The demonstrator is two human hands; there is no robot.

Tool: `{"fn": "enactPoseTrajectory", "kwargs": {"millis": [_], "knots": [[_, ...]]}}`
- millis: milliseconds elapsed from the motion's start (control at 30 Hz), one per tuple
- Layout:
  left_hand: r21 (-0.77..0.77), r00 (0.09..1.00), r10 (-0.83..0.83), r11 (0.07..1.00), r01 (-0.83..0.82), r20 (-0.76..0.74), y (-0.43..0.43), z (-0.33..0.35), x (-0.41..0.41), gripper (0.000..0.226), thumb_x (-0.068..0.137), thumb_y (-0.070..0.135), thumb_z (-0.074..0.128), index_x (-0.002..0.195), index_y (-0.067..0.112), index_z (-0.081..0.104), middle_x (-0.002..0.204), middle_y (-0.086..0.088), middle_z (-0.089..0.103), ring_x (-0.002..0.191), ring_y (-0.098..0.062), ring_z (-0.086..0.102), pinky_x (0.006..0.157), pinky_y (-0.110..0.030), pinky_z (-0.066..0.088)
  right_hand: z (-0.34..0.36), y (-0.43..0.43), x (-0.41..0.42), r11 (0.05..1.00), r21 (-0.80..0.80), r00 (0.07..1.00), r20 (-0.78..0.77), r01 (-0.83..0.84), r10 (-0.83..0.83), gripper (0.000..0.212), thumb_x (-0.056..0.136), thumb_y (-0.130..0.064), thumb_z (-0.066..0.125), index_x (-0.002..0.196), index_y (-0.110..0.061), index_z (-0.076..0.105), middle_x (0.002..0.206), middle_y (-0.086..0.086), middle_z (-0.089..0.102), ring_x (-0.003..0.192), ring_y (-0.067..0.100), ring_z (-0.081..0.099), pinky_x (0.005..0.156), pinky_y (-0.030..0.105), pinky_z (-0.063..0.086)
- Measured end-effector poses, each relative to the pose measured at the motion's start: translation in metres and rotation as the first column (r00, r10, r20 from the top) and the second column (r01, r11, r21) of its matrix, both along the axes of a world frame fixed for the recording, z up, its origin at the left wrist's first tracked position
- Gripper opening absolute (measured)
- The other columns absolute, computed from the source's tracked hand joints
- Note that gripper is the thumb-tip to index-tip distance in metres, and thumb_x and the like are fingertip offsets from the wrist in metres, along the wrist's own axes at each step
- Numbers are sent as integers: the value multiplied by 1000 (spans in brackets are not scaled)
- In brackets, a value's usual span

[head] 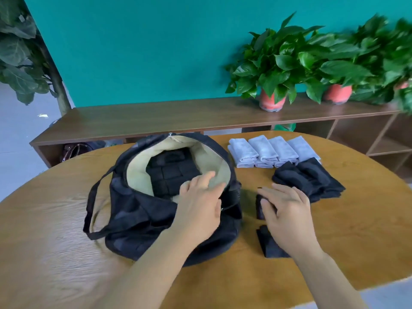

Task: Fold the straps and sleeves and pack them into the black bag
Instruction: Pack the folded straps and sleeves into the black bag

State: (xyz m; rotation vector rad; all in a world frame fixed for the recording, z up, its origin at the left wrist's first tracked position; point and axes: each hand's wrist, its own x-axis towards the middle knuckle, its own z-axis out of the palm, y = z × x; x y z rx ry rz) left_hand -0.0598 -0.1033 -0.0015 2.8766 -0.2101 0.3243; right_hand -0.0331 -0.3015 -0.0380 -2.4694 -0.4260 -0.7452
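Observation:
The black bag (138, 210) lies unzipped on the round wooden table (334, 241), showing its beige lining and several folded black pieces (171, 175) packed inside. My left hand (200, 201) rests with straight fingers on the bag's right rim, over the lining. My right hand (287, 210) lies over a folded black piece (259, 208) on the table just right of the bag, its fingers curved onto it. Another folded black piece (269, 244) lies under my right wrist. A pile of black sleeves (310, 179) sits behind my right hand.
Several folded pale grey cloths (272, 151) lie in a row at the table's far side, right of the bag. A low wooden shelf (156, 121) with potted plants (274, 70) runs along the teal wall behind the table.

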Motion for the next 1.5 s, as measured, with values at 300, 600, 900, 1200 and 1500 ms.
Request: {"fn": "enactPoseTrajectory", "kwargs": {"millis": [300,600,900,1200,1500], "knots": [[-128,988,-153,981,148,-29,-98,-37,24,36,99,24,48,135,19,52,134,6,53,123,-20,46,99,-34,34,-22,-83,-16,902,154,893,-279,404,-352,16,92,-24,63,104,-23,73,95,-2,70,110,20,48,90,35,25],[-309,958,42,941,-134,-285,-116,-43,66,46,102,32,45,142,11,43,137,-10,53,127,-29,47,102,-38,41,-24,-80,16,814,149,748,-513,562,-422,38,89,-54,56,104,-21,68,94,-6,67,98,17,39,84,34,29],[-233,914,95,952,-199,-394,-127,-48,84,23,96,27,54,102,5,49,110,-15,56,102,-31,55,77,-35,42,-31,-85,37,870,-48,652,-642,491,-403,48,88,-56,56,122,-21,58,124,5,52,118,29,37,100,44,33],[-323,909,99,914,-243,-405,-127,-45,83,25,92,25,61,108,10,47,118,-13,54,105,-30,55,81,-36,46,-22,-75,29,901,-138,789,-441,412,-429,29,92,-38,60,115,-23,53,125,-1,47,116,23,34,91,37,26],[-459,925,58,855,-240,-376,-123,-36,67,61,91,16,57,146,20,29,138,-7,47,123,-28,48,92,-35,45,-19,-85,11,824,500,849,-526,265,46,16,90,-18,64,100,-23,53,95,-1,62,98,21,57,95,42,45]]}}
